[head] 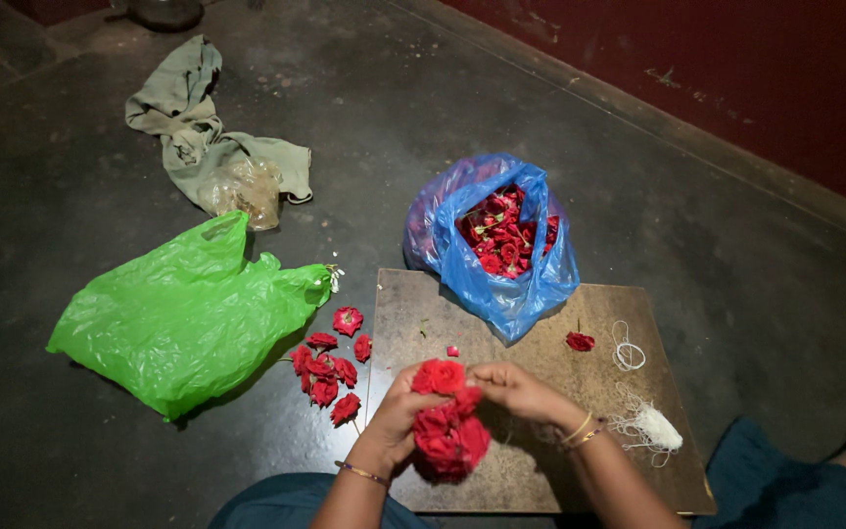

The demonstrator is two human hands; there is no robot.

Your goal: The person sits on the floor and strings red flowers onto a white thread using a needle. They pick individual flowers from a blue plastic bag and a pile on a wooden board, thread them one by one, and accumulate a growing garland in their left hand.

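I am pinching a red rose (pixel 440 376) between the fingers of my left hand (pixel 396 416) and right hand (pixel 516 390), atop the garland (pixel 450 439). Keeping blooms pressed snug should be tightening the strand.

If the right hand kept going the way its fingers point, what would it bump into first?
The right hand points leftward, straight at the red flower bunch it already touches, with the left hand just behind it. Beyond those lie the loose red flowers on the floor, though depth is hard to judge.
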